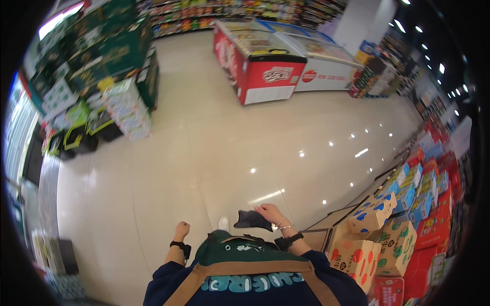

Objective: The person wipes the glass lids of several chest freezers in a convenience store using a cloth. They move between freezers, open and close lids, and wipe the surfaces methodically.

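My right hand (266, 210) is out in front of my waist, its fingers closed on the edge of a dark grey, flat, soft-looking item (252, 219); its exact kind does not show. That item hangs to the left of the hand, above the floor. My left hand (181, 228) is held low at my left side, fingers curled into a loose fist, and I see nothing in it. Both wrists carry dark bands, and a bracelet circles the right one. A green apron (224, 251) with brown straps covers my front.
Shiny tiled floor (168, 173) spreads ahead. Red and white chest freezers (273, 76) stand beyond it. Stacked green cartons (109, 56) and dark bins (81, 140) are at the left. Along the right runs a display of boxed drinks (357, 257), close to my right arm.
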A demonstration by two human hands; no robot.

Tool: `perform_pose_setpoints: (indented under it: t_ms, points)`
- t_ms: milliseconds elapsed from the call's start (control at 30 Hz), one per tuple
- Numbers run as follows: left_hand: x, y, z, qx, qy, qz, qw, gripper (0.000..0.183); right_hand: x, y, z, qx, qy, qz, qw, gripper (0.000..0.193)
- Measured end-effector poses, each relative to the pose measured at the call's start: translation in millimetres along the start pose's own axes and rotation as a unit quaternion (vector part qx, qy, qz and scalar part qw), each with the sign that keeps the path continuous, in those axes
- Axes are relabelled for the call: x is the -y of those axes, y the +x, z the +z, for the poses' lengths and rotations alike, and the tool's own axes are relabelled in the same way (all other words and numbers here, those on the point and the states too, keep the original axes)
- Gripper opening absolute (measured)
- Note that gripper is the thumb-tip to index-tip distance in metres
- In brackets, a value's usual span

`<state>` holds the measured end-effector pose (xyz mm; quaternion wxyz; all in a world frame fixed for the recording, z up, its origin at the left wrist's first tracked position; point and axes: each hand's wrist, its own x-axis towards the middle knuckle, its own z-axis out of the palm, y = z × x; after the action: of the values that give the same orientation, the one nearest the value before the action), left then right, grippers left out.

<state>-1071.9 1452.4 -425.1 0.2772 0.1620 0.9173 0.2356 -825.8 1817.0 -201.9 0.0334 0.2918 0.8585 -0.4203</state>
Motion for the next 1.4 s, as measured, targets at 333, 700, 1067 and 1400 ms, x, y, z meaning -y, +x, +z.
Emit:
perform_pose_setpoints:
  t_ms: [333,700,1067,1400]
  points:
    - [-439.8,152.0,-23.5,0.486,-0.134,0.404,0.763,0.04,30.3,101.2,-142.2,-0.29,0.253,0.089,0.919,0.043]
    - [-651.7,300.8,-72.4,0.475,-0.218,0.377,0.765,0.021,2.1,347.3,-289.7,-0.323,0.324,0.063,0.887,0.039]
    - [-725.6,504.2,-190.8,0.116,-0.482,0.203,0.844,0.016,85.1,631.8,-347.0,-0.008,0.178,-0.203,0.963,0.043]
    - [-797.6,724.7,-348.7,0.271,-0.282,0.397,0.83,0.032,169.5,885.3,-399.6,0.005,0.186,-0.245,0.951,0.055]
